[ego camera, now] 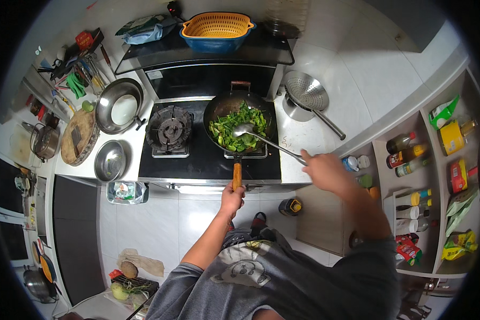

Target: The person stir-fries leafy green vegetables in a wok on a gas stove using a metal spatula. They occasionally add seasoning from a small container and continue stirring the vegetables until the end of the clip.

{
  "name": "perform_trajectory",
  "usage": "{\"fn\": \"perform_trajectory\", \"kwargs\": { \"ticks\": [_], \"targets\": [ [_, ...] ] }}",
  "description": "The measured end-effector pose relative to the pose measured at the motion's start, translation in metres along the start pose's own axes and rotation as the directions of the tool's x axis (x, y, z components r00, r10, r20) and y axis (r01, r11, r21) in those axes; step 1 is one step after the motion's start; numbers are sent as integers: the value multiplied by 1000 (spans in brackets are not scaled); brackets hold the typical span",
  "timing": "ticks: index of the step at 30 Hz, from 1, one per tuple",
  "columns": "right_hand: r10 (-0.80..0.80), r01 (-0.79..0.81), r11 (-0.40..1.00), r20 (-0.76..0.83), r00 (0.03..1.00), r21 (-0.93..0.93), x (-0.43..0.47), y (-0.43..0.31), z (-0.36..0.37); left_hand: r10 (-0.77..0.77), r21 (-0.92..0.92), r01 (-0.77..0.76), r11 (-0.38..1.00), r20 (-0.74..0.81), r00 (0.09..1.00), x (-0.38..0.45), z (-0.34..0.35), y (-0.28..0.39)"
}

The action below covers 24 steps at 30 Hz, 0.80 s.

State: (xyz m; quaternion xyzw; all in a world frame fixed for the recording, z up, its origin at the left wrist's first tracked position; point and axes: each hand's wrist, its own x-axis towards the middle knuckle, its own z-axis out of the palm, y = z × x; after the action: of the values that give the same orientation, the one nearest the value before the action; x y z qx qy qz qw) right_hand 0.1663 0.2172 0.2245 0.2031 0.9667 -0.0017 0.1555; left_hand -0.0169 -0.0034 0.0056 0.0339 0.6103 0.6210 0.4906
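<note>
My left hand [233, 197] grips the wooden handle [237, 174] of a dark wok [216, 105] on the right burner of a black gas stove. Chopped leafy greens [240, 122] lie in the wok. My right hand [323, 170] is closed on the long handle of a metal ladle [244, 129], whose bowl rests among the greens. The flame, if any, is hidden under the wok.
Left of the wok is a bare burner [170, 128], then steel bowls [110, 161] and a round chopping board [78, 138] with a cleaver [76, 140]. A steel strainer [307, 90] rests on a pot at right. Shelves [412, 192] of bottles stand beside my right arm.
</note>
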Motion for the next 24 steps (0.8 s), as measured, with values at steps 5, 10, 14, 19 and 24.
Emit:
{"fn": "perform_trajectory", "kwargs": {
  "ticks": [5, 10, 14, 19, 24],
  "targets": [
    [53, -46, 998, 180, 982, -43, -20, -20, -44, 5, -11, -5, 1000, -3, 1000, 3, 1, -3],
    [28, -28, 1000, -3, 1000, -8, 20, -33, -24, -1, -20, 1, 1000, 4, 1000, 4, 1, -4],
    [78, -77, 983, -2, 997, -168, 20, -11, -15, 2, -47, -2, 999, -5, 1000, 2, 0, -3],
    [133, -147, 985, -142, 981, -92, 29, -8, 30, -7, -37, 8, 999, 17, 1000, 0, 3, -1],
    [368, -294, 887, -161, 916, 356, 49, -36, 96, 4, -10, -4, 1000, -9, 1000, 0, 3, -1]
  ]
}}
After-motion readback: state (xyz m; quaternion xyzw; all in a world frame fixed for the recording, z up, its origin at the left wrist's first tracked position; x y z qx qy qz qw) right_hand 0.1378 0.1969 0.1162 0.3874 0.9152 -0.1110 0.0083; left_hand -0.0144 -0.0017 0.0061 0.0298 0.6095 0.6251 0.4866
